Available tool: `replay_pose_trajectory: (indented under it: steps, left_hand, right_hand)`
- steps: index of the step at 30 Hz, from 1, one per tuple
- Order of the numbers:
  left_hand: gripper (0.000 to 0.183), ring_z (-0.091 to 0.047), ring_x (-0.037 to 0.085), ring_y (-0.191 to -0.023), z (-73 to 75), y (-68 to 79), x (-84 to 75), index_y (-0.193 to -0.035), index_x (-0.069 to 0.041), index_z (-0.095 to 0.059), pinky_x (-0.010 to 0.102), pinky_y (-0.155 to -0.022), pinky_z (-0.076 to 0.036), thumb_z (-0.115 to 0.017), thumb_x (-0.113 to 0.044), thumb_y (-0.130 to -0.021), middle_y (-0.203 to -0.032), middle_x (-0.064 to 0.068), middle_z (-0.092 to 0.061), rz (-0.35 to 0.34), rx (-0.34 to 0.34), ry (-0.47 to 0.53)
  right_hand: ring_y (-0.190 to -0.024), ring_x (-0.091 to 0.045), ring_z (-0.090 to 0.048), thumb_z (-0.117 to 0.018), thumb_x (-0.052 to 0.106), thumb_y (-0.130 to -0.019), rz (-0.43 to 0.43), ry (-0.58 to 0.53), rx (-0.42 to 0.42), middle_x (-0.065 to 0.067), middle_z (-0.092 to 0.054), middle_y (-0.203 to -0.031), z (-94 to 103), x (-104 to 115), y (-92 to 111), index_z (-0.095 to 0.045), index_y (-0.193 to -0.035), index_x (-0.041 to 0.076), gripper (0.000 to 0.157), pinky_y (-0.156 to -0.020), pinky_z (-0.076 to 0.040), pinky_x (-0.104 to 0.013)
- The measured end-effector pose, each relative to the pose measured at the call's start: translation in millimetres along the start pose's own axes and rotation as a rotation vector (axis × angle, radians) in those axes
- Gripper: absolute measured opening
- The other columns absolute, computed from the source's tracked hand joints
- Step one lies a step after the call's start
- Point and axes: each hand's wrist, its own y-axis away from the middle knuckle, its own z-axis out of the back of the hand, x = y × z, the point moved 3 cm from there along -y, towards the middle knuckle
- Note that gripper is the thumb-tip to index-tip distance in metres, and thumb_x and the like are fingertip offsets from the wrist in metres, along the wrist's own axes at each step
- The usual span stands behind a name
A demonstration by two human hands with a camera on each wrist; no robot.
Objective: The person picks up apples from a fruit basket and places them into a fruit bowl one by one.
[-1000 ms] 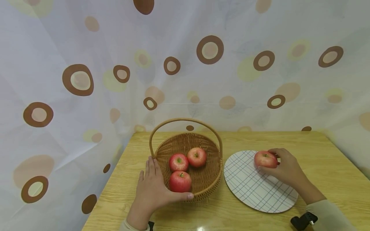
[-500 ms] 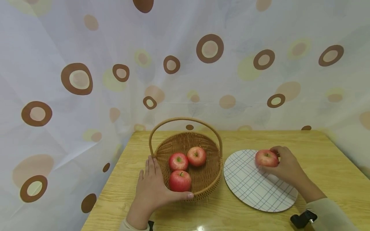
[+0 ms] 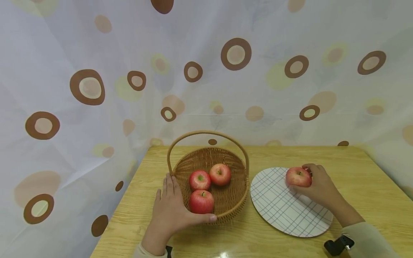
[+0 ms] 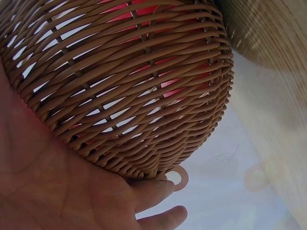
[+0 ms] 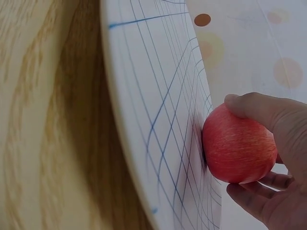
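A wicker basket (image 3: 237,202) with a tall arched handle stands left of centre, holding three red apples, one of them the front apple (image 3: 201,201). Against its left side rests my left hand (image 3: 169,211), fingers straight and thumb stretched along the front rim; the left wrist view has the palm (image 4: 57,182) up against the woven wall. My right hand (image 3: 322,188) grips another red apple (image 3: 297,177) at the upper right of a round, grid-patterned plate (image 3: 284,211). In the right wrist view, thumb and fingers span that apple (image 5: 240,143), right at the plate's surface.
Both the basket and the plate are on a light wooden table (image 3: 235,240), a narrow gap between them. A pale curtain (image 3: 206,89) with brown rings hangs behind and beside the table. A black device (image 3: 338,245) is strapped at the right wrist.
Almost nothing differs. The right hand and its apple have shifted very slightly to the right on the plate; the left hand stays against the basket.
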Motion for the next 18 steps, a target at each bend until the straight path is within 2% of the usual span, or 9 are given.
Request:
replay_pose_trajectory:
  steps: [9, 13, 18]
  left_hand:
    - [0.179, -0.012, 0.045, -0.164, -1.4, 0.0, 0.1, -0.165, 0.012, -0.013, 0.07, -0.126, -0.025, -0.056, -0.113, -0.044, -0.175, 0.032, -0.001, -0.006, -0.006, 0.004]
    - [0.179, -0.011, 0.045, -0.165, -1.0, -0.5, -0.1, -0.165, 0.011, -0.013, 0.069, -0.126, -0.025, -0.056, -0.113, -0.044, -0.175, 0.031, 0.0, -0.004, -0.009, 0.008]
    - [0.179, -0.01, 0.045, -0.165, -1.5, -0.4, 0.4, -0.165, 0.011, -0.014, 0.07, -0.127, -0.024, -0.056, -0.113, -0.044, -0.175, 0.031, 0.001, -0.003, -0.011, 0.013]
  right_hand:
    - [-0.117, -0.054, -0.056, -0.092, 0.042, -0.082, 0.01, 0.019, 0.019, -0.038, -0.046, -0.137, 0.3, -0.1, 0.7, -0.042, -0.146, -0.013, 0.098, -0.094, -0.054, -0.072]
    - [-0.118, -0.054, -0.053, -0.093, 0.042, -0.08, 0.035, 0.036, -0.022, -0.036, -0.046, -0.139, 4.4, 6.7, 1.9, -0.046, -0.146, -0.008, 0.095, -0.09, -0.055, -0.072]
    - [-0.124, -0.056, -0.047, -0.094, 0.035, -0.08, 0.092, 0.048, -0.094, -0.034, -0.047, -0.143, 11.8, 25.3, 5.2, -0.053, -0.143, -0.003, 0.085, -0.087, -0.053, -0.077]
